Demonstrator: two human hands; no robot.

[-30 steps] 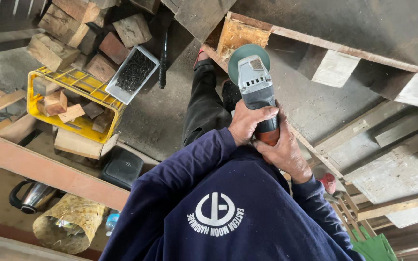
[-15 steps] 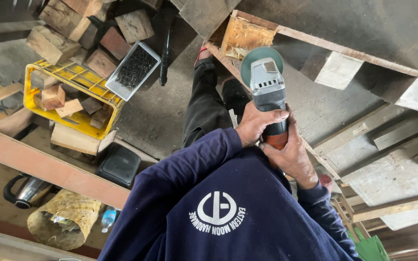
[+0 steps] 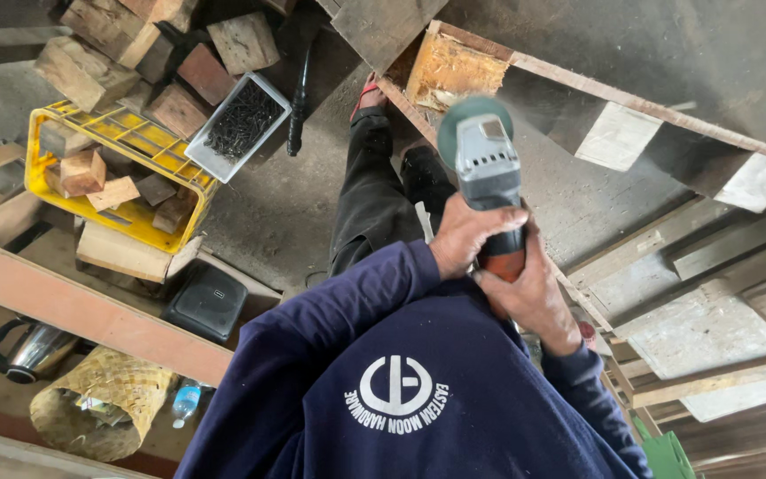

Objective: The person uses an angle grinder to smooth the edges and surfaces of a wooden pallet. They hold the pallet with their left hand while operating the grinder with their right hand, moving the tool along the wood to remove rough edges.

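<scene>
Both hands, left hand (image 3: 467,235) and right hand (image 3: 529,297), clench the angle grinder (image 3: 487,168); yellow crate (image 3: 55,191) holds wood blocks (image 3: 82,171), white tray (image 3: 223,164) holds dark screws (image 3: 241,120)

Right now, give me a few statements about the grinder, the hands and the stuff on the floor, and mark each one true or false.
1. Both hands hold the grinder. True: the left hand and right hand wrap its rear grip.
2. The grinder's disc guard is green. True.
3. The yellow crate is full of bottles. False: it holds wood blocks.
4. The white tray holds dark screws or nails. True.
5. The kettle sits inside the woven basket. False: it stands beside the basket, apart from it.
6. The sleeves are red. False: they are dark blue.
</scene>
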